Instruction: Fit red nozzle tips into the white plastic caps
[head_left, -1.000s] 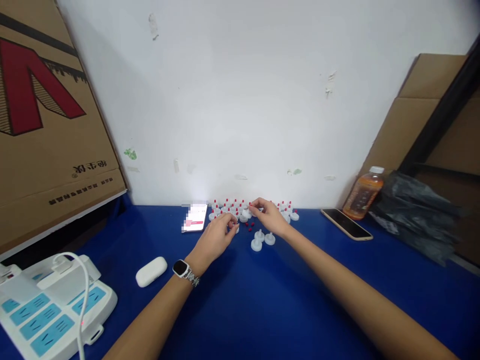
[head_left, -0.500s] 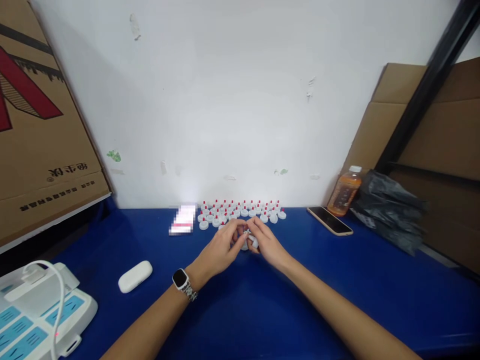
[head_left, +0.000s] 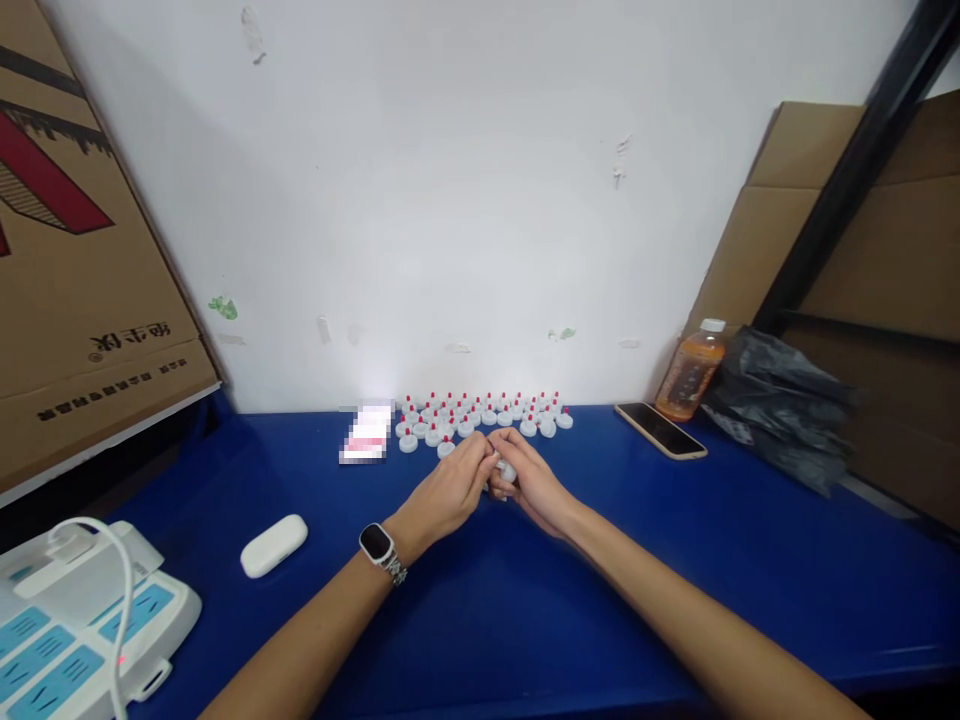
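Cap (head_left: 507, 470), small, round, white plastic, sits pinched between both hands just above the matte blue table (head_left: 525, 620), toward 12 o'clock of its middle. In the head view the right hand (head_left: 534, 483) curls narrow round it from 3 o'clock. The left hand (head_left: 450, 492), fingers bunched tight, meets it from 9 o'clock, fingertips on the cap; whether they also pinch a smaller piece is too small to tell. A square-faced watch (head_left: 377, 545) on a metal band rides the left wrist. At 12 o'clock of the hands, by the wall, stand spare caps (head_left: 480, 415), white discs with red tips. At 2 o'clock lie a flat glossy phone (head_left: 660, 430), an orange bottle (head_left: 691, 370) and a crumpled black bag (head_left: 780, 400). At 8 o'clock rests a smooth oval white case (head_left: 274, 545), and beyond it a white power strip (head_left: 82, 640) with pale blue panels
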